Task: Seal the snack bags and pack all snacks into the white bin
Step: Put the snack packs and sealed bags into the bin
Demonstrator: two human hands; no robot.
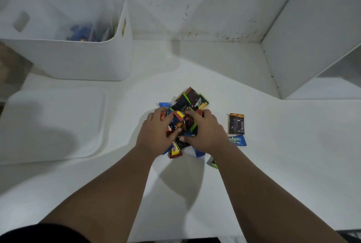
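A heap of small wrapped snacks (187, 104) in black, red, blue and green lies in the middle of the white counter. My left hand (156, 133) and my right hand (205, 131) curl round the heap from both sides, fingers dug in among the packets. A dark brown packet (236, 124) lies alone to the right, with a blue packet (238, 140) just below it and a green-edged one (214, 162) by my right wrist. The white bin (78, 59) stands at the back left, with clear bags and something blue inside.
The bin's white lid (52, 125) lies flat on the counter in front of the bin. A stained white wall runs along the back. A white cabinet panel (304, 43) rises at the right, with a shelf opening beyond it.
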